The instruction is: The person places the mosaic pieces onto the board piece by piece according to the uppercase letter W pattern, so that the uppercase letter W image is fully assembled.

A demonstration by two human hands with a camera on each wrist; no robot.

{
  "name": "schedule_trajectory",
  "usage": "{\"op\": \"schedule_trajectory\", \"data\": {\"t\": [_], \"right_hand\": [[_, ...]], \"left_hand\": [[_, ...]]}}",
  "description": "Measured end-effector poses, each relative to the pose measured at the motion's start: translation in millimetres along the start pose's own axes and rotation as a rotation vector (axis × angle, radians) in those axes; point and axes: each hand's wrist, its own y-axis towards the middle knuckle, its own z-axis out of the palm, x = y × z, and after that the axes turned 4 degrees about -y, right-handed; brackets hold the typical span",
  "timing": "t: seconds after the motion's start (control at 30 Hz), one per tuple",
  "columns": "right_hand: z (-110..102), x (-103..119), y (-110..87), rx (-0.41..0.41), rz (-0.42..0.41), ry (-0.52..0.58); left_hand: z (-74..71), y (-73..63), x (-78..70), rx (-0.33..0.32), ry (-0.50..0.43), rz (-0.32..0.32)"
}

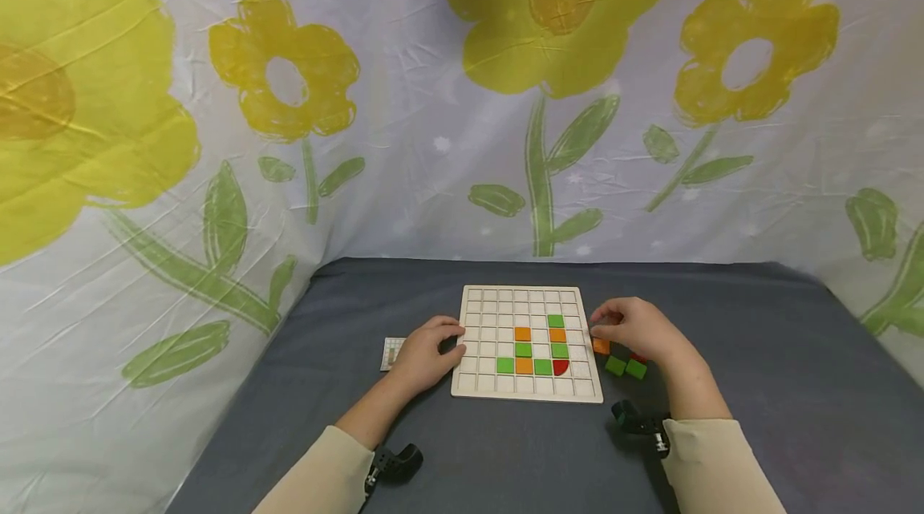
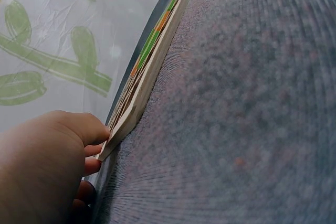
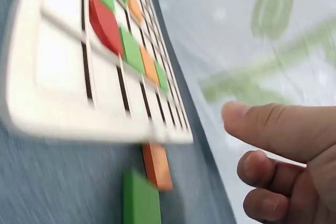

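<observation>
A pale wooden grid board [image 1: 476, 384] lies flat on the table, with several green and orange square tiles in its cells. A red rounded-corner tile [image 1: 561, 367] sits in the lower row. At the board's left edge my left hand [image 1: 426, 358] rests its thumb and fingertips against the rim. My right hand [image 1: 635, 325] hovers beside the right edge, thumb stretched forward and other fingers loosely bent. Nothing shows between its fingers. Below it lie a loose orange block [image 1: 601, 346] and green blocks [image 1: 636, 369]; a red piece [image 1: 638, 357] is mostly hidden by the hand.
Partly covered by the left hand, a small printed grid card [image 1: 388, 355] lies left of the board. A dark grey cloth [image 1: 505, 450] covers the table. Behind it hangs a white curtain [image 1: 404, 177] with yellow flowers. Black cameras are strapped at both wrists.
</observation>
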Motion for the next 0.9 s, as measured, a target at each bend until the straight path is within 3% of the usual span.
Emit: {"op": "schedule_trajectory", "data": {"t": [0.23,0.4,0.67,0.9], "right_hand": [[-19,-38,-11.6,0.087,0.077,0.054],[-26,-53,-19.9,0.159,0.105,0.095],[-22,-58,-12.9,0.063,0.126,-0.022],[-21,-61,-10.3,0.027,0.171,-0.069]], "left_hand": [[0.2,0.5,-0.6,0.0,0.004,0.001],[0.0,0.8,0.0,0.001,0.01,-0.007],[0.5,0.0,1.5,0.006,0.006,-0.005],[1.0,0.2,2.1,0.005,0.0,0.0]]}}
